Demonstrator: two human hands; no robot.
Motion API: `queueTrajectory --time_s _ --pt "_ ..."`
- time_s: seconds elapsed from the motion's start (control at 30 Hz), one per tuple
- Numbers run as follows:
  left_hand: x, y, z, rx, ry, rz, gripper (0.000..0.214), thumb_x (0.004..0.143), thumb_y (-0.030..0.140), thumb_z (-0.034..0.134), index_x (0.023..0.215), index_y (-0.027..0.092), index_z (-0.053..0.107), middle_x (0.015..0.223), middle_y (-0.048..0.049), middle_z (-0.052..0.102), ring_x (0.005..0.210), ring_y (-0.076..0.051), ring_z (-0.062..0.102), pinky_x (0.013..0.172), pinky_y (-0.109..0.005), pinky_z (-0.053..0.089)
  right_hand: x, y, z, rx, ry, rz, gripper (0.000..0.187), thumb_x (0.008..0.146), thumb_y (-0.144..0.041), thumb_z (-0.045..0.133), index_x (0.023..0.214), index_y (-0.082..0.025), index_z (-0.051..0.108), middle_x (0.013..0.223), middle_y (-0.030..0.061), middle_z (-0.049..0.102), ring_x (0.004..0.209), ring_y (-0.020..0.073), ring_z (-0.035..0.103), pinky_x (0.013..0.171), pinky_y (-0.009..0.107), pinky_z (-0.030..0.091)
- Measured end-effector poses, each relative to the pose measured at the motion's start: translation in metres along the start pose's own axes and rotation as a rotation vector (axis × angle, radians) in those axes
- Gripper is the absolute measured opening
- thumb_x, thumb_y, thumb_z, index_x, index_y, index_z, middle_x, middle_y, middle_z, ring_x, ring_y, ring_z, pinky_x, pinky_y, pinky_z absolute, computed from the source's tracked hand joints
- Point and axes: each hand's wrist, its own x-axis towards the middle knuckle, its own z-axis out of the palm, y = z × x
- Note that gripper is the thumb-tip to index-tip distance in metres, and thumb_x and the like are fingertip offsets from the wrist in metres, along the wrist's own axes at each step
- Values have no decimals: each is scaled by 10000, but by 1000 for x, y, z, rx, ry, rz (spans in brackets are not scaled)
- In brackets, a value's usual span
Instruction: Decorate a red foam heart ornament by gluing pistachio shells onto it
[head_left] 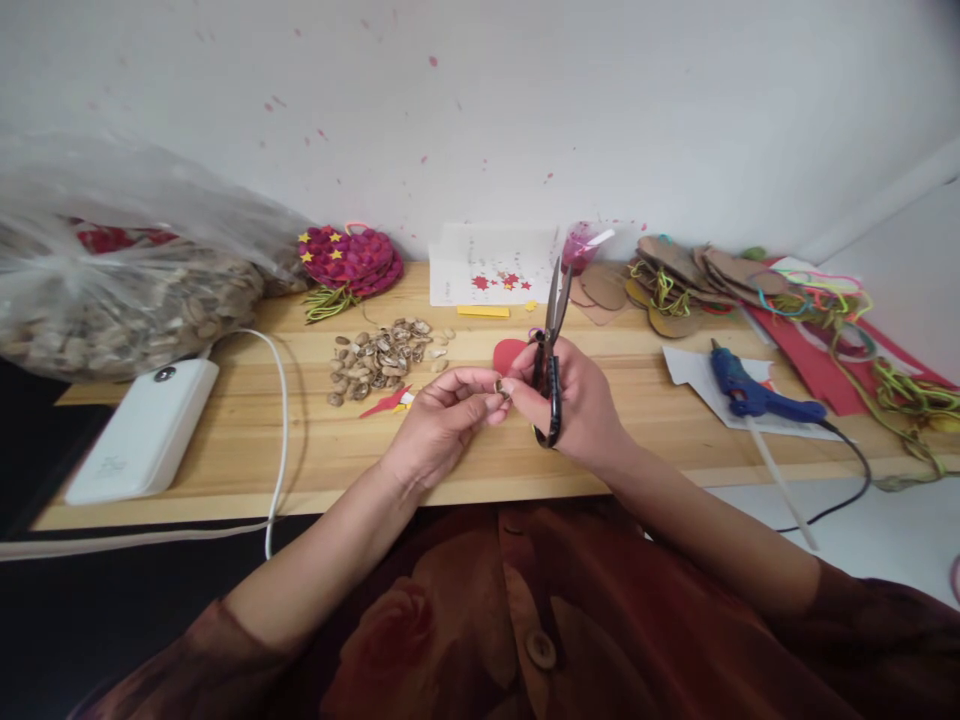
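Note:
My right hand grips a pair of black-handled scissors, blades pointing up and away over the wooden table. My left hand meets it at the fingertips, and both pinch a small brownish shell piece between them. A red paper shape lies on the table just behind my hands. A loose pile of shell pieces lies to the left of it, with a red paper scrap beside the pile.
A clear bag of shells and a white box with cable sit at left. Purple star-decorated discs and white paper lie at the back. A blue glue gun, cardboard cut-outs and coloured cords are at right.

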Motion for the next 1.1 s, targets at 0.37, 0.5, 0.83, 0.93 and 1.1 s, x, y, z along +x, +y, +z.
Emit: queueTrajectory --time_s 0.37,0.5,0.83,0.93,1.1 --pt "1 0 -2 -39 5 -48 274 638 132 945 868 141 795 821 -55 802 691 -111 742 710 -189 611 -1 3 0 108 -70 22 290 774 -350 813 914 -247 581 797 -19 642 653 147 604 623 299 499" --pt "2 2 -4 -88 18 -68 293 632 122 946 877 141 788 789 -34 790 679 -110 746 704 -180 623 -2 9 -7 65 -121 36 321 788 -428 818 892 -245 577 767 -18 630 658 150 588 609 291 484" --pt "4 8 -5 -150 126 -135 219 728 12 823 883 150 756 759 -10 763 690 -109 751 692 -154 627 -19 16 -34 -684 -132 -202 287 824 -457 718 956 -216 635 879 39 751 764 212 692 639 307 428" --pt "4 8 -4 -144 136 -137 225 723 10 819 889 149 758 749 -8 758 683 -107 748 681 -150 625 -20 14 -34 -774 -112 -242 285 828 -461 692 956 -210 641 881 49 763 775 229 712 622 308 399" --pt "4 8 -4 -133 126 -131 228 707 13 832 885 139 765 763 -8 763 678 -102 751 685 -144 629 -17 10 -31 -884 -102 -268 245 830 -434 665 922 -209 632 833 47 755 720 223 694 594 312 340"
